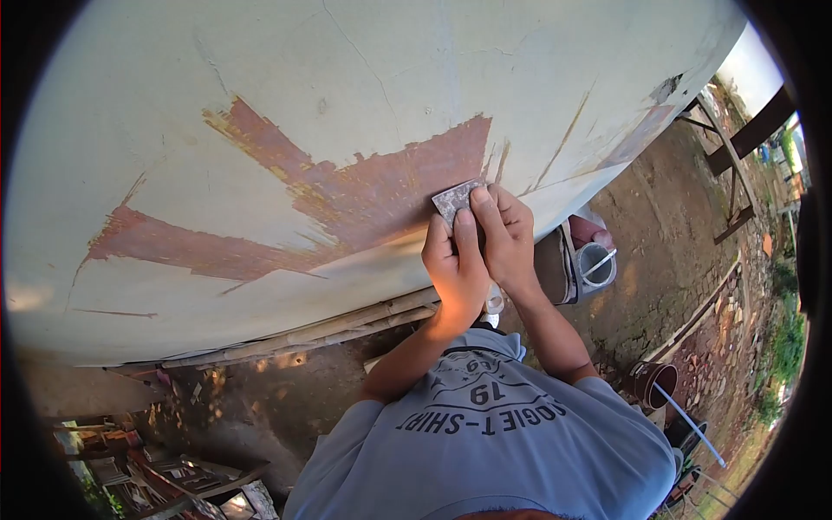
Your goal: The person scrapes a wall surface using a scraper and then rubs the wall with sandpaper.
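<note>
Both hands meet at a small flat grey scraper blade [456, 201], flecked with whitish residue and pressed against the pale wall [364, 61]. My left hand [459, 264] grips its lower side, thumb up along its face. From the right, my right hand [507, 234] pinches it with the thumb on top; the fingers behind it are partly hidden. Just left of the blade, a reddish-brown patch [390, 191] with ragged yellowish edges shows where the pale coat is gone. A second strip of bare reddish-brown runs to the lower left.
Bamboo poles [347, 328] lie along the wall's foot. A bag holding a grey pail [596, 264] with a white stick stands right of my hands. Farther back are a brown bucket [650, 383] with a pale blue pole [691, 425] and a wooden frame [735, 173]. Scrap wood [173, 472] lies lower left.
</note>
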Demonstrator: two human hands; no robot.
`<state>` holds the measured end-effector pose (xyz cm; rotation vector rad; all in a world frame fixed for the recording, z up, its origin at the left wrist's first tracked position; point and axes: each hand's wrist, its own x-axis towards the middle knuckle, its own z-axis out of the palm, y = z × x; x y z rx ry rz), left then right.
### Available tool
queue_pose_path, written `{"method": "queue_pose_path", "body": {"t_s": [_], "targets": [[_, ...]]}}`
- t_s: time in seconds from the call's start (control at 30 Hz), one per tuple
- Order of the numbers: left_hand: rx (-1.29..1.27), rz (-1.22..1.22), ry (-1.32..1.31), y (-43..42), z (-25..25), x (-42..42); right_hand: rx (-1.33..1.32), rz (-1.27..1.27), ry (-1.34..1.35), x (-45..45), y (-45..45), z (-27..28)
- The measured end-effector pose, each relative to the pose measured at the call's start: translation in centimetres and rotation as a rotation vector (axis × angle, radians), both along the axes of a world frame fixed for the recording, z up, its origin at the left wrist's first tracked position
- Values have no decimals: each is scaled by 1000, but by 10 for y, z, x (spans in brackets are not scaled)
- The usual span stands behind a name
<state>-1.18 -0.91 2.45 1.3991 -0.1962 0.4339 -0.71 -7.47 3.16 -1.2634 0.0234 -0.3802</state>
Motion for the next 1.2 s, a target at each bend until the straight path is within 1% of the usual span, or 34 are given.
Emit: {"method": "queue_pose_path", "body": {"t_s": [0.07,0.13,0.23,0.27,0.37,0.5,0.53,0.67,0.77,0.8,0.9,0.97,1.0,1.07,1.1,1.2], "targets": [[-6,26,-48,-3,-1,5,-33,-24,-26,4,-2,-3],[-30,28,-82,-1,2,5,-52,-31,-24,3,-1,5],[-54,-41,-12,3,17,1,2,-1,2,0,-1,27],[-12,-17,-36,3,8,3,-30,-13,-7,0,-1,19],[-54,19,-6,-2,-10,1,-74,-39,-36,0,1,-5],[-69,-67,-28,3,25,3,25,10,-13,0,-1,37],[-61,-40,-43,1,24,3,9,12,3,1,-4,30],[14,57,-35,-1,1,1,-47,-62,-68,3,3,-6],[-8,-56,-23,9,20,3,10,-22,-24,2,3,28],[-33,-69,-33,9,28,1,78,2,-18,-1,5,38],[-4,49,-94,0,12,4,4,-39,-25,1,6,11],[38,7,-59,3,2,8,-32,-56,-57,4,4,11],[37,-25,-47,5,8,8,-51,-58,-58,2,4,12],[34,-107,4,12,26,2,41,-26,-27,-2,5,33],[17,-79,-8,11,24,1,82,-12,-29,0,4,43],[-24,-3,-73,2,12,5,29,-30,-39,2,5,14]]}}
